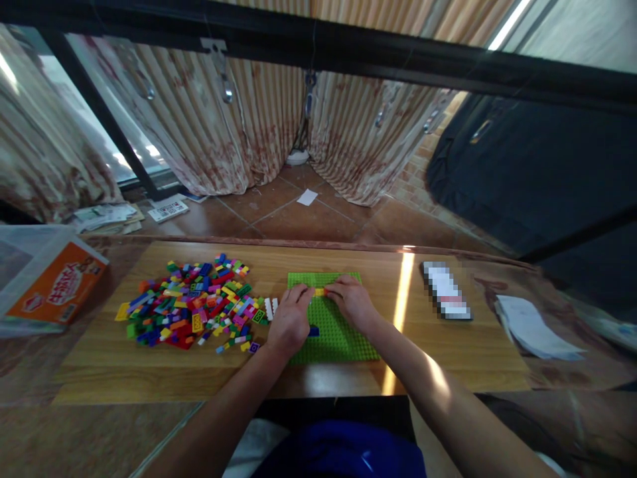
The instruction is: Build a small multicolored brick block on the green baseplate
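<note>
On the green baseplate [343, 338] lies a short row of toy bricks: a yellow brick [319, 292] with an orange brick [326, 291] at its right end. My left hand [291, 320] is closed at the row's left end, fingertips on the yellow brick. From the other side, my right hand [354, 304] pinches the orange end. A dark blue brick [313, 330] sits on the plate just right of my left hand, partly hidden by it. White bricks [271, 309] lie on the table against the left hand's outer side.
A spread-out pile of mixed coloured bricks [199, 302] covers the left of the wooden table [348, 382]. Beyond it stands a clear plastic box [34, 249] with an orange label. A phone [446, 291], its screen blurred, lies at right, with white papers [537, 325] farther right.
</note>
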Motion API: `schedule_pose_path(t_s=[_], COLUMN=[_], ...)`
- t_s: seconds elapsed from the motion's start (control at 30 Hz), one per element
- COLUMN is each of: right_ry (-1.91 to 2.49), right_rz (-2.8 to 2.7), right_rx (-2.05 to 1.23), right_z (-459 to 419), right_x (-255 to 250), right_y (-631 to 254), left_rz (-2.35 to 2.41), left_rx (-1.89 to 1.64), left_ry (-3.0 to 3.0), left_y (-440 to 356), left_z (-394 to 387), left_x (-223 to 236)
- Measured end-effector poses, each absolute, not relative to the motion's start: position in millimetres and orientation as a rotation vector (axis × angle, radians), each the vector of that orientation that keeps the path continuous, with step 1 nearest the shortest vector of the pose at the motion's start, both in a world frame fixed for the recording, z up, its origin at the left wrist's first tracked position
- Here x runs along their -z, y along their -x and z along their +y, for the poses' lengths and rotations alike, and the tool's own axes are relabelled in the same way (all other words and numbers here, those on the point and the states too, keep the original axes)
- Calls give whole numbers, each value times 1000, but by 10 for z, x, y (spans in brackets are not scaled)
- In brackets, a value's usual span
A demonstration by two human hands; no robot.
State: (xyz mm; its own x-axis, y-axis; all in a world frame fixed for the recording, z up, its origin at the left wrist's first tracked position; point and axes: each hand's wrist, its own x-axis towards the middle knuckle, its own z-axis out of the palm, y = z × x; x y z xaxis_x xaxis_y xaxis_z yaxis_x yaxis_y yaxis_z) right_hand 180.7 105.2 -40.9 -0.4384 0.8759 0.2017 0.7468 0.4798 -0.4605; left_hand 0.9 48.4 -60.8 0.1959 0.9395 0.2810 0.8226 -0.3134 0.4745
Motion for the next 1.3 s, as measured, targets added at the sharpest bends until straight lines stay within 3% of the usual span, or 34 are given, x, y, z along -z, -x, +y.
schedule_pose_path(t_s=[0.67, 0.8, 1.1, 1.3], right_ry=[1393, 1496, 1586, 1708], right_rz=[-1822, -1820, -2070, -2115], right_rx=[-747, -654, -120, -44], right_z=[1102, 1173, 1062, 995], right_x=[426, 396, 528, 536], right_y=[-1957, -1875, -1633, -1576], left_rz=[1725, 1720, 1681, 1694], left_rx=[-884, -931, -960, -896], left_ry=[-2147, -2123, -2110, -2122], left_y=[-15, -9, 4, -18], left_z=[472, 473, 484, 475], left_x=[607, 624, 674, 656])
